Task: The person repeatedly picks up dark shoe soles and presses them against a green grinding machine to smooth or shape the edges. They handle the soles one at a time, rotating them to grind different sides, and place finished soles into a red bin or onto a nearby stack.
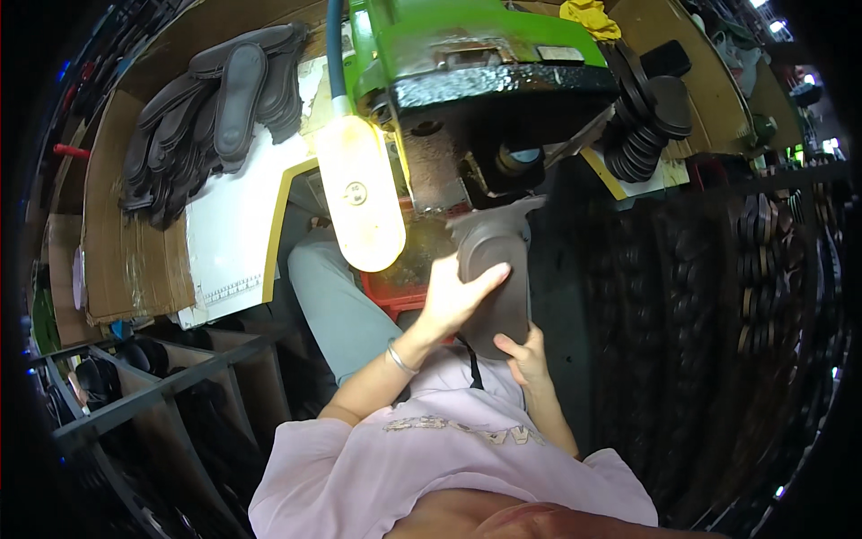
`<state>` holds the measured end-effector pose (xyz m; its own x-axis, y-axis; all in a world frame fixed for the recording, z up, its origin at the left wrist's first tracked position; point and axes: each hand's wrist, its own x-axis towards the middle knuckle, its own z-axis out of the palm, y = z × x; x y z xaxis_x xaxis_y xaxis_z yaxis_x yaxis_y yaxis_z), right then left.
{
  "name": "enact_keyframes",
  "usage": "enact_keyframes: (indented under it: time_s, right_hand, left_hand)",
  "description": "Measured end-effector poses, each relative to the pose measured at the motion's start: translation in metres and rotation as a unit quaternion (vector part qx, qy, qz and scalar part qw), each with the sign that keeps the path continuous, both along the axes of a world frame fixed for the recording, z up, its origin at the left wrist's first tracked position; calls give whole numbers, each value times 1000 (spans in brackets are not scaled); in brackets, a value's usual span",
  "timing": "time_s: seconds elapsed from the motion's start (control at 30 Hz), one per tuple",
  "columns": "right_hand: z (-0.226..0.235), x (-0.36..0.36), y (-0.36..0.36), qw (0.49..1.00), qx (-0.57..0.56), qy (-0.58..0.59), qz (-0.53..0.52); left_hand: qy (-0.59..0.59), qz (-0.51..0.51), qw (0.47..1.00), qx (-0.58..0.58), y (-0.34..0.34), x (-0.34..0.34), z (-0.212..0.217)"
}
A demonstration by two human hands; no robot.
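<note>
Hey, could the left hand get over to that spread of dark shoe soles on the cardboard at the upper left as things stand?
Probably not freely. The left hand is pressed on the dark sole at the green machine, sharing the grip with the right hand. The spread of soles lies well off to the left, with the yellow lamp between.

dark grey shoe sole (492, 269) | flat, tilted upright | held beneath green machine (467, 45)
</note>
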<state>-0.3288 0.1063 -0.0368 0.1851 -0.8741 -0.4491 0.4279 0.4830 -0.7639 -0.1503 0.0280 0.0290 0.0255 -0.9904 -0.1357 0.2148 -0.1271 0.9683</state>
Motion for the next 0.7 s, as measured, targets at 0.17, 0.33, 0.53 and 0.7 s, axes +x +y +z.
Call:
enact_keyframes:
  time_s: [0.17,0.33,0.53,0.7]
  right_hand:
    - [7,42,-28,997,-14,-38,62]
    - [4,28,-22,993,-22,-23,115]
    - [16,-28,-43,990,-98,19,-99]
    - [73,-21,-133,951,-214,113,-192]
  left_hand:
    - [-130,12,991,-27,-35,35,17]
    - [-47,85,995,-20,-11,32,21]
    - [78,159,984,-27,2,23,8]
    - [44,168,983,-58,-5,22,11]
